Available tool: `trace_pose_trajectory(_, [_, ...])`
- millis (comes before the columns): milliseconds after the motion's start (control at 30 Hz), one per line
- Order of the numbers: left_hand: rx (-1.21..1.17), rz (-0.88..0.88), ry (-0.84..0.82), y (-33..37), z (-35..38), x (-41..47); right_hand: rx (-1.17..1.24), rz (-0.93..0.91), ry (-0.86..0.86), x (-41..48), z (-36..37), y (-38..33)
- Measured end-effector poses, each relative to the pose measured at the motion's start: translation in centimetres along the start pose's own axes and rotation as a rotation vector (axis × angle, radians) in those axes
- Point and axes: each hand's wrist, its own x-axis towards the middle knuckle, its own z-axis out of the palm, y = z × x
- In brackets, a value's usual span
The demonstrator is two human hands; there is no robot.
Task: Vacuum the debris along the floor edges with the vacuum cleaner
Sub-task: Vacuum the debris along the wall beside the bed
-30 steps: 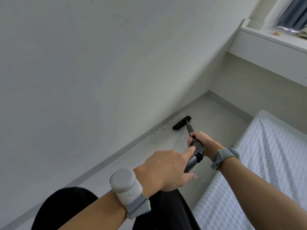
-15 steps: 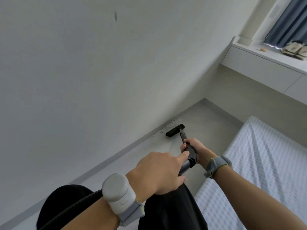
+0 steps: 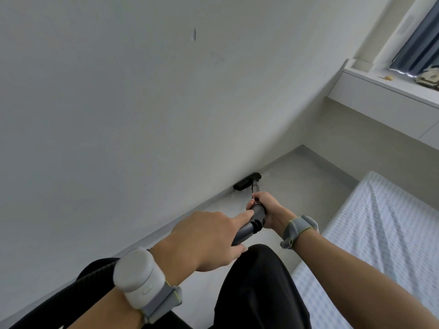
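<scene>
Left hand grips the upper end of the vacuum tube: index finger stretched along the top, thumb underneath, other fingers wrapped round. Right hand is further down the same tube, fingers curled round it. Grey bands sit on both wrists, the left one bulky, the right one slimmer.

The tube runs forward and down to the black nozzle, which lies flat on the floor, pressed against the skirting at the foot of the wall, long side parallel to it. Debris: a faint pale smear just right of the nozzle, probably dust; too blurred to be sure.

The ribbed black hose shows at lower left, passing under the left forearm. Black trousers fill the bottom centre.

Bed with a pale checked cover is on the right, close to the right forearm. The window ledge at upper right carries a tan object and a small yellowish bit, with a dark curtain above.
</scene>
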Motion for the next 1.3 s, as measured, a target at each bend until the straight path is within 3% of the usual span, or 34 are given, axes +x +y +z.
trace_pose_trajectory(233, [0.002, -0.012, 0.024, -0.7, 0.5, 1.9, -0.022, -0.033, 0.019, 1.7, 0.1, -1.0])
trace_pose_trajectory(800, [-0.059, 0.054, 0.055, -0.3, 4.2, 15.9, 0.034, -0.057, 0.097, 12.6, -5.9, -9.5])
trace_pose_trajectory(1300, [-0.039, 0.108, -0.027, 0.2, 5.2, 15.6, 0.073, -0.039, 0.129, 12.8, -8.0, -7.1])
